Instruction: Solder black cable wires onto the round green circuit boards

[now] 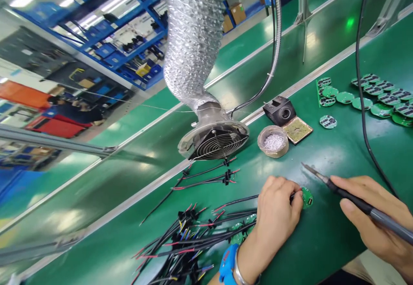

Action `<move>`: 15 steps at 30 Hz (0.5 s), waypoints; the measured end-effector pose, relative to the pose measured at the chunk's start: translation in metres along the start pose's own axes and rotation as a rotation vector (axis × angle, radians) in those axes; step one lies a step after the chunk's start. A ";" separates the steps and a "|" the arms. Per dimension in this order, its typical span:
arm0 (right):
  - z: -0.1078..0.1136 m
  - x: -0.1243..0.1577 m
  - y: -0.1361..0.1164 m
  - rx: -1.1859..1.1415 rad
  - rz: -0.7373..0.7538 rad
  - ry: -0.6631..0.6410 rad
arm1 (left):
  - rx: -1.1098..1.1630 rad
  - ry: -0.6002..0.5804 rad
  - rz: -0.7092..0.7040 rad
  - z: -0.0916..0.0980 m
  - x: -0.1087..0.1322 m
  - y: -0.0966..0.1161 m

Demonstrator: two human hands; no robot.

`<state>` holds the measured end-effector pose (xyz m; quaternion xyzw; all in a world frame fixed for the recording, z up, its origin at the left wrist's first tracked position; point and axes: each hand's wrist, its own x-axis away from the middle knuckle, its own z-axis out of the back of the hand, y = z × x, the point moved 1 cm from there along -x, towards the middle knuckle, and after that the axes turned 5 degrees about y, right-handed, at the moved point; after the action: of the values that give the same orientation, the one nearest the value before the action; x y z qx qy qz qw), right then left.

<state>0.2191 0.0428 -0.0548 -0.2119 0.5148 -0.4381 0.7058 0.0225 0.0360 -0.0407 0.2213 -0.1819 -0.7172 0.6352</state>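
Circuit board (307, 197) judged light, stiff, fragile; rim pinched by left hand (277, 214) fingers. Soldering iron (355, 201) beside board, clasped by right hand (377, 220).

— What does the left hand (277, 214) do?
— It pinches a small round board (307, 198) near the front edge of the workbench (322, 246).
— And the right hand (377, 220)?
— It grips a soldering iron (355, 201). The tip is near the board, not touching it.
— What else lies there?
— A wire bundle (193, 237) at the front left, a solder cup (273, 141) beside the extractor fan (214, 141), and more boards (380, 98) toward the far right edge.
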 end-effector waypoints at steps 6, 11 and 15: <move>0.011 0.010 0.005 0.084 -0.086 -0.011 | 0.015 -0.010 0.021 -0.005 -0.002 0.000; 0.010 0.011 0.005 0.030 -0.102 -0.048 | 0.000 -0.037 0.048 -0.002 -0.005 0.003; 0.009 0.008 0.004 0.010 -0.107 -0.080 | -0.002 -0.025 0.048 -0.001 -0.007 0.004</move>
<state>0.2290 0.0368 -0.0584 -0.2530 0.4721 -0.4688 0.7024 0.0272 0.0422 -0.0388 0.2070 -0.1944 -0.7046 0.6503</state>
